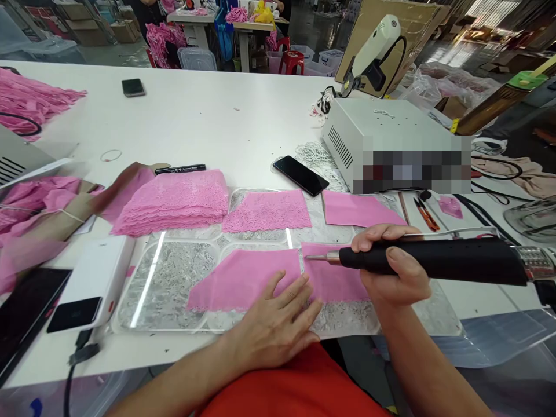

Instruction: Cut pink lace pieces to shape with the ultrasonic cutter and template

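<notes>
My right hand (393, 263) is wrapped round a thick black handheld tool (452, 259) with a thin metal tip. The tip points left, over the upper left corner of a pink fabric piece (334, 284). My left hand (282, 318) lies flat, fingers spread, on the lower edge of a second pink fabric piece (243, 278), its fingertips near the narrow gap between the two. Both pieces rest on a clear plastic tray (169, 284). Behind them are a lace-patterned pink piece (269, 209) and a plain pink piece (360, 208).
A stack of pink lace pieces (174, 200) with a black marker (180, 169) stands behind left. A phone (300, 175) lies before a grey metal box (391, 124). A white power bank (93, 284) sits left; orange-handled tweezers (428, 215) lie right.
</notes>
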Tool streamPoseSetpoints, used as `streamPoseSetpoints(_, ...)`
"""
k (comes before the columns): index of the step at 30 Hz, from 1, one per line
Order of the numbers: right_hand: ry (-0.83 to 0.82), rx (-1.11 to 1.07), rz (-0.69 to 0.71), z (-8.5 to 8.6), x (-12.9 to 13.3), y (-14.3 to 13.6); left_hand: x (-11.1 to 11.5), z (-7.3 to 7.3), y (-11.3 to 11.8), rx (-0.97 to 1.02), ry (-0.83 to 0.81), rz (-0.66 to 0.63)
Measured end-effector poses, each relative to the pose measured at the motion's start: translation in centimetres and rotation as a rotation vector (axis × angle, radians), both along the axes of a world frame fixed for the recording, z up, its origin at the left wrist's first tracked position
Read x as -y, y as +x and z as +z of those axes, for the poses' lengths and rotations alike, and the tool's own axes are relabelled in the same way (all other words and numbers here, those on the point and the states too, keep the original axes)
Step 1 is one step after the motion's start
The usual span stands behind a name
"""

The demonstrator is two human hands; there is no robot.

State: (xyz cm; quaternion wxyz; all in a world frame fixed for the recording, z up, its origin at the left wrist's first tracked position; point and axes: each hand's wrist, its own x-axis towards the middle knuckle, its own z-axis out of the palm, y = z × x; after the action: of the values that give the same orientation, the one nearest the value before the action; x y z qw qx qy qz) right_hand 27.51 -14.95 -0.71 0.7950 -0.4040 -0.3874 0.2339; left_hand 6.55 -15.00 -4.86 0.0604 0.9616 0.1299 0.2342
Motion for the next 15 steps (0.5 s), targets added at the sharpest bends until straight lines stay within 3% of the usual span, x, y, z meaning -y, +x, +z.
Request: streamPoseSetpoints(15, 0.059, 0.037, 0.085, -0.18, -0.16, -0.01, 0.07, -0.37, 0.02, 0.012, -0.025, 0.004)
